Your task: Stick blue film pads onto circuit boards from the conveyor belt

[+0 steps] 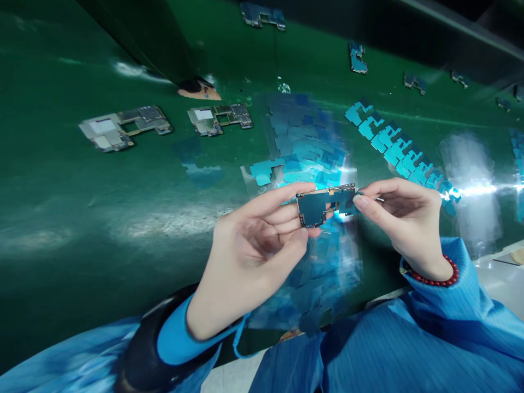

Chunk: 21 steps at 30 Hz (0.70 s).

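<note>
A small circuit board with a dark blue film on its face is held up near the middle of the view. My left hand grips its left part, thumb at the lower edge and fingers behind and above. At the board's right end, the thumb and forefinger of my right hand are pinched together, touching the film's edge or the board; the fingertips hide which. Beneath both hands lies a pile of blue films on clear sheets.
Two bare-faced boards, one at the far left and another nearer, lie on the green table. A slanting row of blue-covered boards or films is at right. A dark post stands behind, and more boards lie farther back.
</note>
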Motion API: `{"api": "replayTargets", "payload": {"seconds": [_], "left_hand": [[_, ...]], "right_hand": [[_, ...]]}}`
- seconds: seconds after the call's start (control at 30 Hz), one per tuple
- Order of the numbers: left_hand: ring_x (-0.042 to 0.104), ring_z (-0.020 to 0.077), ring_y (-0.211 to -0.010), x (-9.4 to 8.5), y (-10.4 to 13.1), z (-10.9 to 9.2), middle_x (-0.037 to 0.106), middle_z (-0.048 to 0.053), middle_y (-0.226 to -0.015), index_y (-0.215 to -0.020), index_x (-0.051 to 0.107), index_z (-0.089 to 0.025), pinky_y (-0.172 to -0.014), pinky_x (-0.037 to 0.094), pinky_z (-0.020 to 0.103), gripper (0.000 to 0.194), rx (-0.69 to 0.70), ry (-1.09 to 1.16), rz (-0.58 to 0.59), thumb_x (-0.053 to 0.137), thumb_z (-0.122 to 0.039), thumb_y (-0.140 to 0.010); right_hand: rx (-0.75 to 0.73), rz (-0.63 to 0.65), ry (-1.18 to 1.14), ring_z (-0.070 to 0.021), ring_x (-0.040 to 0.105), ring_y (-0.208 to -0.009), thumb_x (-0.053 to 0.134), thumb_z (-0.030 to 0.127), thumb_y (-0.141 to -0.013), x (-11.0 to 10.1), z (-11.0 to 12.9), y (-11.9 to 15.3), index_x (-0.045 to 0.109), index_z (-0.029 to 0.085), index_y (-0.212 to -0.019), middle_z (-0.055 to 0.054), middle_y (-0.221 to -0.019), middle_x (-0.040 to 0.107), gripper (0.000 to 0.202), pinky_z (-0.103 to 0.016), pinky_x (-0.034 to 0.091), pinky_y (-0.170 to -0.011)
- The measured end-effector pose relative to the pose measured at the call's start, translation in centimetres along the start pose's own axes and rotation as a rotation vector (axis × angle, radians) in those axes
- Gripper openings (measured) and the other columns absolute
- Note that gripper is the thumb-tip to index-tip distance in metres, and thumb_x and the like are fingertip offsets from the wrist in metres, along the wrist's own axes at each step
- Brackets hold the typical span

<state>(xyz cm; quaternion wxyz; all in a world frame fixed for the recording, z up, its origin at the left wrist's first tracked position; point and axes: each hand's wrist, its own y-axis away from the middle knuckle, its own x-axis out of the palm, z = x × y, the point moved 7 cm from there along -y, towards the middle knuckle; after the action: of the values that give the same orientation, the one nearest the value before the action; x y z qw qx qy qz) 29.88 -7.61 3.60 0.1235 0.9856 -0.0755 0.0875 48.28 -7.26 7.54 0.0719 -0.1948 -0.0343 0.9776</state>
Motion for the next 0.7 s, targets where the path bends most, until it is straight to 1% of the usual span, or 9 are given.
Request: {"api": "replayTargets", "payload": {"seconds": [0.07,0.13,0.27,0.37,0.47,0.63,0.7], "left_hand": [[0.071,0.0202,-0.067,-0.07,0.13,-0.04,0.070,-0.001,-0.066,-0.104,0.074,-0.023,-0.076,0.062,0.037,0.034,-0.031,-0.001,-0.034,0.070,-0.018,-0.070],[0.071,0.0199,-0.067,-0.07,0.22,-0.12,0.068,-0.002,-0.063,-0.104,0.074,-0.023,-0.078,0.061,0.038,0.034,-0.043,-0.010,-0.049,0.069,-0.018,-0.071],[0.070,0.0187,-0.062,0.10,0.17,-0.28,0.062,-0.004,-0.055,-0.104,0.074,-0.025,-0.076,0.062,0.037,0.035,-0.005,-0.014,-0.013,0.070,-0.017,-0.070],[0.070,0.0192,-0.063,0.10,0.16,-0.22,0.065,-0.003,-0.058,-0.104,0.074,-0.024,-0.075,0.062,0.037,0.035,-0.015,-0.002,-0.015,0.069,-0.017,-0.070],[0.072,0.0211,-0.070,-0.02,0.21,-0.14,0.068,-0.002,-0.063,-0.103,0.074,-0.023,-0.076,0.061,0.037,0.033,-0.054,-0.009,-0.043,0.070,-0.017,-0.071],[0.072,0.0225,-0.067,0.02,-0.02,-0.05,0.072,0.001,-0.070,-0.102,0.074,-0.024,-0.065,0.062,0.034,0.032,-0.010,-0.019,-0.019,0.074,-0.021,-0.070],[0.072,0.0222,-0.065,-0.11,-0.13,0.19,0.073,0.000,-0.070,-0.101,0.074,-0.024,-0.063,0.062,0.033,0.032,0.005,-0.019,-0.027,0.075,-0.021,-0.069]], "right_hand": [[0.005,-0.003,0.014,-0.0126,0.068,-0.061,0.078,0.020,-0.073,-0.02,-0.02,0.00,0.071,0.023,-0.071,0.002,-0.070,0.072,0.008,-0.024,0.062,-0.059],[0.005,-0.004,0.016,-0.0124,0.068,-0.061,0.078,0.020,-0.073,-0.01,-0.01,0.01,0.071,0.023,-0.071,0.002,-0.069,0.072,0.008,-0.023,0.062,-0.059],[0.000,-0.001,0.001,-0.0113,0.068,-0.061,0.077,0.015,-0.072,0.08,0.04,0.00,0.071,0.023,-0.071,0.003,-0.069,0.072,0.010,-0.022,0.061,-0.060],[0.007,-0.002,0.002,-0.0117,0.067,-0.060,0.077,0.017,-0.073,0.08,-0.03,0.02,0.071,0.023,-0.072,0.002,-0.069,0.072,0.008,-0.022,0.061,-0.059],[0.011,-0.003,0.007,-0.0118,0.067,-0.059,0.077,0.020,-0.073,0.08,-0.09,0.06,0.071,0.023,-0.071,0.002,-0.070,0.071,0.007,-0.023,0.061,-0.058],[0.000,-0.005,0.003,-0.0115,0.067,-0.059,0.077,0.020,-0.073,0.11,-0.03,0.06,0.071,0.022,-0.071,0.002,-0.069,0.072,0.007,-0.022,0.061,-0.058],[0.003,-0.001,-0.004,-0.0113,0.067,-0.059,0.077,0.019,-0.073,0.14,-0.04,0.06,0.071,0.022,-0.072,0.002,-0.069,0.072,0.007,-0.022,0.061,-0.058]]}}
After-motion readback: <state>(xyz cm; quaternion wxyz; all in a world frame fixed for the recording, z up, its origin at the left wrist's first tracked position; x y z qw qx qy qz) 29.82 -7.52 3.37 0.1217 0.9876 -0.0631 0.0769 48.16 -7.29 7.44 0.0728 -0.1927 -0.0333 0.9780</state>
